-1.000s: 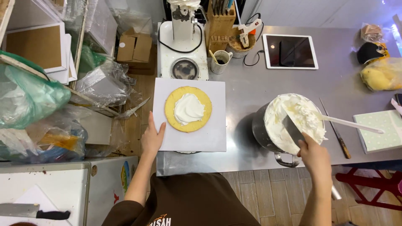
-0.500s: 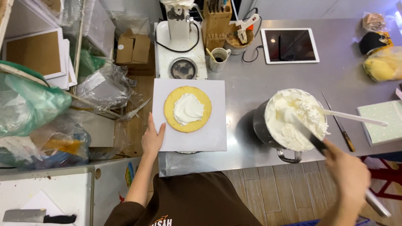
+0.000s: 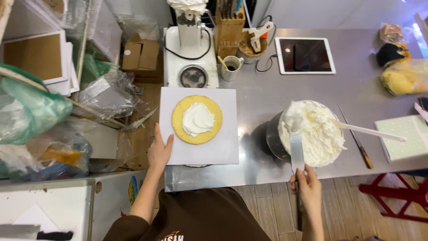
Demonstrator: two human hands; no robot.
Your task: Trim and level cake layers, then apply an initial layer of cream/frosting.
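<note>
Head view, looking straight down on a steel table [image 3: 267, 93]. Largest on it: a white square board [image 3: 223, 147], sitting at the near edge, carrying a round yellow sponge layer [image 3: 178, 129] with a dollop of white cream [image 3: 197, 119] a little off centre. To the right, well apart from the board, a metal bowl [image 3: 273, 143] heaped with whipped cream [image 3: 318, 131], a white-handled tool [image 3: 370, 131] sticking out of it toward the right. Beyond, a white stand mixer [image 3: 189, 49], a tablet [image 3: 304, 55], a knife block [image 3: 228, 29], a mug [image 3: 231, 68]; a pale green box [image 3: 403, 136] at the far right, a long knife [image 3: 356, 143] lying between it and the bowl.

Left hand [image 3: 159, 151] flat on the near left corner of the board, fingers spread and open, gripping nothing, just steadying. Right hand [image 3: 307, 187] below the bowl, fingers closed around the handle of a palette knife [image 3: 296, 149]. Long axis of the blade running away from the body, tip buried in a lump of cream at the near left rim of the bowl.

Sponge lying to the left of the loaded blade and slightly farther from the body, across bare steel. Left hand much nearer the sponge; right hand the one with the cream. Sponge pale gold, flat-topped, edge even, cream covering only its middle, a wide bare ring all round.
</note>
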